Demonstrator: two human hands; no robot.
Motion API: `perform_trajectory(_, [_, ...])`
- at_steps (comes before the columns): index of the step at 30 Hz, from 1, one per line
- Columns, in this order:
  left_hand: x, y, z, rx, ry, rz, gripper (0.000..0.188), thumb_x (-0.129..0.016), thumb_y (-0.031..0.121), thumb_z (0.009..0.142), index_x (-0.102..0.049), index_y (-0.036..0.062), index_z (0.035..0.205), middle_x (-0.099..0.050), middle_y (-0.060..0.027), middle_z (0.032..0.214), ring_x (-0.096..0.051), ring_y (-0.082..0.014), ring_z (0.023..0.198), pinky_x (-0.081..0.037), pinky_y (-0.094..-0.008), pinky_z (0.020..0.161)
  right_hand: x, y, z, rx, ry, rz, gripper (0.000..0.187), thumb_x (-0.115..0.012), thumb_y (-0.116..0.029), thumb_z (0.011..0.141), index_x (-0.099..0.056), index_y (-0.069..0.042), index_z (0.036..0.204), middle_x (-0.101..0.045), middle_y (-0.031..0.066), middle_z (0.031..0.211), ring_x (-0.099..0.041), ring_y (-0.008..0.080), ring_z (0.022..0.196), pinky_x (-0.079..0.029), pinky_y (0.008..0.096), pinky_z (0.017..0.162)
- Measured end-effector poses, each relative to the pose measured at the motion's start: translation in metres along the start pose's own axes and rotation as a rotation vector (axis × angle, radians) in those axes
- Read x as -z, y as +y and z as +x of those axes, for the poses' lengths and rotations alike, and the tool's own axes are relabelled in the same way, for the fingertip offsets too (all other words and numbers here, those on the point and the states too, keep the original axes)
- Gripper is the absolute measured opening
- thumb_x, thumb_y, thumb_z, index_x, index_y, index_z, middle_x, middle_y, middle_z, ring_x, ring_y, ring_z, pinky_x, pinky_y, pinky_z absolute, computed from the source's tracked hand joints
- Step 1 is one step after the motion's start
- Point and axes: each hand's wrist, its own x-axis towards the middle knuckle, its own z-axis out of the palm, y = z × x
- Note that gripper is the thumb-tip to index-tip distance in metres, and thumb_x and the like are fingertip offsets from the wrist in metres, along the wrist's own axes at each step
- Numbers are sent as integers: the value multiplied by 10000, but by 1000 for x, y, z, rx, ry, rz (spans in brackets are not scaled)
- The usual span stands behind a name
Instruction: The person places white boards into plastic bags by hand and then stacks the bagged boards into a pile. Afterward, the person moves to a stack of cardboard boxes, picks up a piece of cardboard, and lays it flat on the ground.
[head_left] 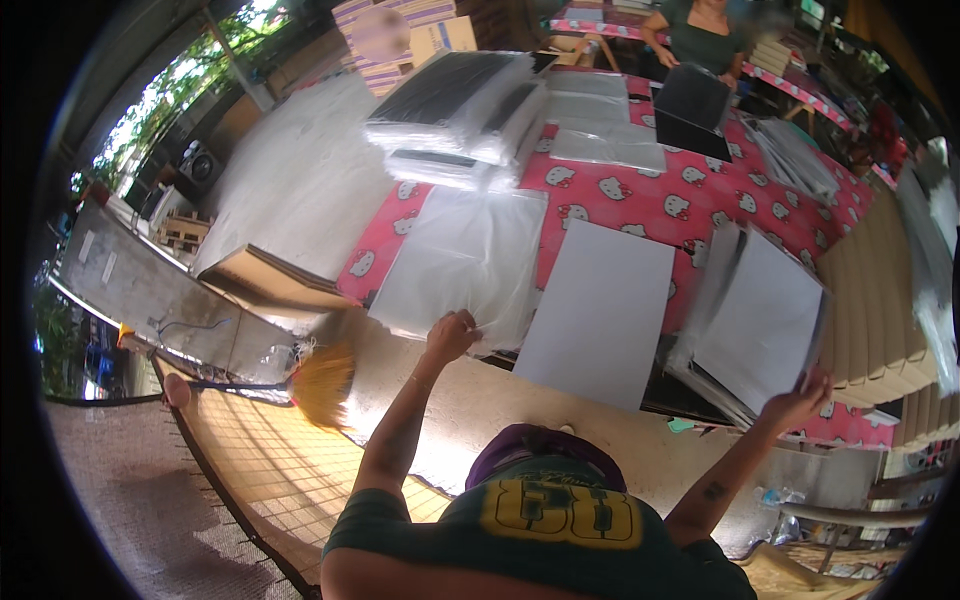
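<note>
My left hand (453, 336), fingers curled in, pinches the near edge of a clear plastic sleeve (465, 262) lying on a flat pile of them. On the right, my right hand (797, 402) grips the near right corner of a white sheet (762, 318) in clear plastic. That sheet lies on a slanted stack of similar sleeved sheets, and its fingertips are partly hidden. Between my hands a large plain white board (600, 312) lies flat, touched by neither hand.
Tall piles of plastic-wrapped black sheets (455, 100) stand at the far left of the pink patterned tablecloth (620, 205). Brown cardboard pieces (875, 300) line the right side. Across the table a person holds a black sheet (692, 98). A broom (322, 385) lies at lower left.
</note>
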Motion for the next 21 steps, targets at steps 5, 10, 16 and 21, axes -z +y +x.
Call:
perform_trajectory(5, [-1,4,15,-67,339,-324,165,-590,180,851,-616,18,864,-624,-204,768,-616,-372,746,-480,-412,652,-107,25,-153,-537,-809,-121,343,-516,-336,922,-522,-87,1157,-579,40,1019,-556,160,951,-427,343,860])
perform_trajectory(10, [26,24,32,-120,274,-461,183,-466,7,820,-601,-10,943,-621,-189,710,-626,-331,653,-487,-376,628,-135,38,-340,-1122,-1533,-56,369,-603,-245,898,-517,-58,1204,-596,60,1065,-553,175,1038,-452,329,856])
perform_trajectory(16, [46,67,20,-293,327,-466,364,-632,231,871,-589,-7,1142,-589,-148,1023,-584,-208,854,-501,-319,694,-175,70,-389,-1345,-1179,210,299,-630,-191,880,-542,-60,1134,-603,31,1053,-566,151,985,-458,341,856])
perform_trajectory(21, [22,24,32,-263,246,-321,167,-626,131,858,-601,-9,943,-631,-132,786,-574,-241,612,-480,-327,575,-166,93,-356,-1454,-1050,242,345,-584,-254,900,-517,-60,1177,-603,52,1066,-578,173,976,-474,355,856])
